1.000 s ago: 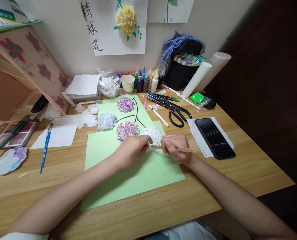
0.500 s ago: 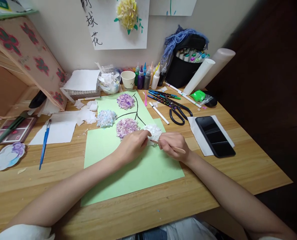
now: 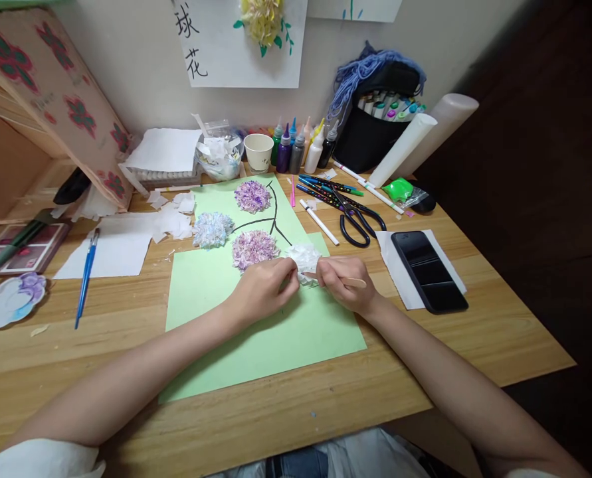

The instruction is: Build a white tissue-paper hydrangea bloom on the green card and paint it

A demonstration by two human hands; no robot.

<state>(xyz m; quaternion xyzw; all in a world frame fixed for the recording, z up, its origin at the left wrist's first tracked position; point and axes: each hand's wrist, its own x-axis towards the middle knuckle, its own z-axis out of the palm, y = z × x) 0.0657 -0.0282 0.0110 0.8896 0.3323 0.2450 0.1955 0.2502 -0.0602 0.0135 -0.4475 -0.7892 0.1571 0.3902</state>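
A flat wooden stick (image 3: 354,283) is gripped in my right hand (image 3: 345,281), its tip pointing left toward a white crumpled-paper flower (image 3: 303,255). My left hand (image 3: 268,287) is closed at that flower's left edge, thumb and forefinger pinched; what they hold, if anything, is too small to make out. Both hands rest over green paper (image 3: 256,345). On it sit two purple paper flowers (image 3: 254,249) and a pale blue one (image 3: 212,230), joined by black drawn stems (image 3: 274,206). My left hand partly covers the lower purple flower's edge.
Black scissors (image 3: 355,222) and pens lie beyond my right hand, with a phone (image 3: 429,271) farther right. Paint bottles (image 3: 284,149), a paper cup (image 3: 258,153) and a bag of scraps (image 3: 220,156) stand along the wall. A blue brush (image 3: 87,279) and palette (image 3: 11,300) lie left.
My left fingertips have drawn slightly back from the white flower, showing more of it. The stick stays in my right hand. The whole view has tilted slightly down.
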